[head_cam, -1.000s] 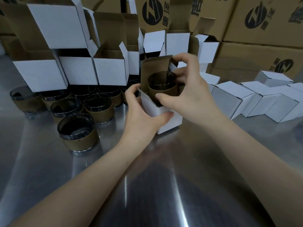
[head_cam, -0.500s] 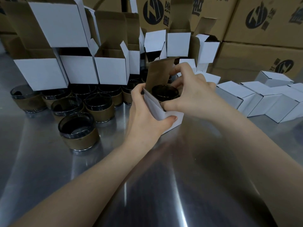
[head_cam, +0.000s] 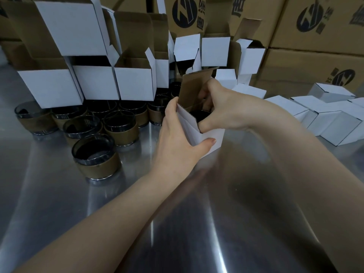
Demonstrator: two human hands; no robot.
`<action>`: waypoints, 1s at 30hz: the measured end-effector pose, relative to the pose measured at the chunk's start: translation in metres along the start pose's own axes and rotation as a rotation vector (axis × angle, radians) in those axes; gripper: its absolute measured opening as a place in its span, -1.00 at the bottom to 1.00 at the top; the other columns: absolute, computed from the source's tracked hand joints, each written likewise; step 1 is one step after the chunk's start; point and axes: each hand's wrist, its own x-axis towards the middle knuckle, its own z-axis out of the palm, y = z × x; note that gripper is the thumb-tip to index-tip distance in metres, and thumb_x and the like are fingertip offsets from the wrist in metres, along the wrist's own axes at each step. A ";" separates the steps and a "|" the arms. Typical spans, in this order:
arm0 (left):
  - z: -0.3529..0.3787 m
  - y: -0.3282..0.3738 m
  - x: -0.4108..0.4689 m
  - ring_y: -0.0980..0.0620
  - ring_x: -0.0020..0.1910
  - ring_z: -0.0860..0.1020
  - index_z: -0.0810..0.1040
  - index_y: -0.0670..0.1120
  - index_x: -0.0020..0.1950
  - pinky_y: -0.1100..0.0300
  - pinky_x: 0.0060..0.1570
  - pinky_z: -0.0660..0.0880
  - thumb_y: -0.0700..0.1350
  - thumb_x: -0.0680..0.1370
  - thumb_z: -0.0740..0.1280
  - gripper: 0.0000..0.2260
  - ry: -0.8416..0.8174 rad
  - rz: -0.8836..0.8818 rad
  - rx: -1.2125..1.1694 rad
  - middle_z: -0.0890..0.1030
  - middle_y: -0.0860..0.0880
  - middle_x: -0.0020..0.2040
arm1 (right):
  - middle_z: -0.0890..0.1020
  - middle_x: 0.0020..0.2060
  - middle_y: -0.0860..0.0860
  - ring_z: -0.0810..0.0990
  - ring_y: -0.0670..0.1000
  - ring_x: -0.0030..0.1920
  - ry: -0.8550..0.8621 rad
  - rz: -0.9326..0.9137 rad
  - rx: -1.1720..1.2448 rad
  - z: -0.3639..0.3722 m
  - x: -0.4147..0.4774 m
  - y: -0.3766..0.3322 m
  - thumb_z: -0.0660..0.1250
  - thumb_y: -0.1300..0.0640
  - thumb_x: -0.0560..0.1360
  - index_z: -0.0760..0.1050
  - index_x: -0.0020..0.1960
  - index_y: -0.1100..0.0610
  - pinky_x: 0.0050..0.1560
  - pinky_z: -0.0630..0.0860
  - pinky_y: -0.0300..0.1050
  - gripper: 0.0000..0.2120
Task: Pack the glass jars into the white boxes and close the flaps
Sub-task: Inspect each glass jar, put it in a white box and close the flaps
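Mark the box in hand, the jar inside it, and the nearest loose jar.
box in hand (head_cam: 187,125): head view, white side panel.
jar inside it (head_cam: 201,115): head view, dark rim.
nearest loose jar (head_cam: 98,168): head view, brown sleeve.

Glossy steel table (head_cam: 197,223), matt cardboard boxes (head_cam: 136,83).

Reflective steel tabletop (head_cam: 197,223), brown logo-printed cartons (head_cam: 307,62) stacked behind, dim light

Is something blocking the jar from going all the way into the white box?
Nothing visible does. The jar sits low in the open mouth of the white box. The top flap stands up behind it. The right hand holds the jar and the left hand grips the box's side.
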 end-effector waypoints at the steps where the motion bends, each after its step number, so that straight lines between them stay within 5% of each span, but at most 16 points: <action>1: 0.000 0.000 0.000 0.09 0.47 0.27 -0.07 0.18 0.54 0.10 0.40 0.32 0.11 0.35 0.54 -0.02 -0.003 0.003 0.002 0.23 0.10 0.53 | 0.52 0.06 0.08 0.54 0.09 0.06 -0.003 -0.002 0.017 0.000 0.001 0.001 0.49 0.11 0.35 0.22 0.30 0.05 0.10 0.56 0.13 -0.37; 5: 0.002 0.001 0.001 0.12 0.50 0.17 -0.25 0.16 0.57 0.27 0.29 0.16 0.15 0.41 0.49 0.03 -0.037 -0.004 0.048 0.12 0.11 0.56 | 0.51 0.07 0.01 0.49 0.05 0.13 0.037 -0.027 0.106 0.005 -0.001 0.008 0.47 0.11 0.36 0.27 0.26 0.02 0.14 0.54 0.09 -0.44; 10: 0.001 0.001 0.002 0.05 0.54 0.10 -0.43 0.12 0.52 0.08 0.47 0.15 0.10 0.55 0.34 -0.06 -0.104 -0.025 0.033 0.02 0.08 0.58 | 0.48 0.12 -0.08 0.47 -0.10 0.06 0.379 -0.159 0.258 0.017 -0.004 0.018 0.46 0.15 0.38 0.40 0.22 0.02 -0.11 0.39 -0.38 -0.54; 15: -0.001 0.000 0.002 0.13 0.57 -0.09 -0.39 0.10 0.54 0.15 0.46 -0.03 0.05 0.61 0.28 -0.16 -0.126 -0.025 0.037 -0.15 0.08 0.61 | 0.57 0.01 -0.11 0.56 -0.08 -0.08 0.586 -0.125 0.326 0.022 -0.001 0.023 0.37 0.14 0.45 0.50 0.15 0.02 -0.05 0.52 -0.20 -0.72; 21: -0.004 -0.002 0.002 0.15 0.58 -0.05 -0.24 0.08 0.59 0.02 0.55 0.06 0.02 0.62 0.28 -0.23 -0.152 -0.002 0.040 -0.03 0.09 0.62 | 0.66 -0.08 -0.09 0.60 -0.15 -0.02 0.525 -0.171 0.315 0.030 -0.001 0.020 0.32 0.22 0.42 0.57 0.13 0.03 0.06 0.51 -0.31 -0.70; 26: -0.006 -0.001 0.000 -0.02 0.50 0.25 -0.03 0.14 0.55 -0.11 0.38 0.33 0.10 0.60 0.25 -0.38 -0.129 -0.018 0.108 0.17 0.01 0.57 | 0.70 -0.11 -0.13 0.59 -0.14 0.00 0.408 -0.174 0.321 0.023 0.000 0.026 0.23 0.28 0.45 0.50 0.15 -0.02 -0.02 0.49 -0.34 -0.66; 30: -0.009 0.001 0.001 0.03 0.40 0.35 0.23 0.08 0.47 -0.02 0.29 0.42 0.08 0.58 0.31 -0.50 -0.117 0.008 0.119 0.33 0.05 0.45 | 0.70 -0.17 -0.20 0.59 -0.16 0.02 0.337 -0.193 0.310 0.018 0.001 0.032 0.18 0.31 0.46 0.46 0.12 -0.03 -0.11 0.46 -0.41 -0.66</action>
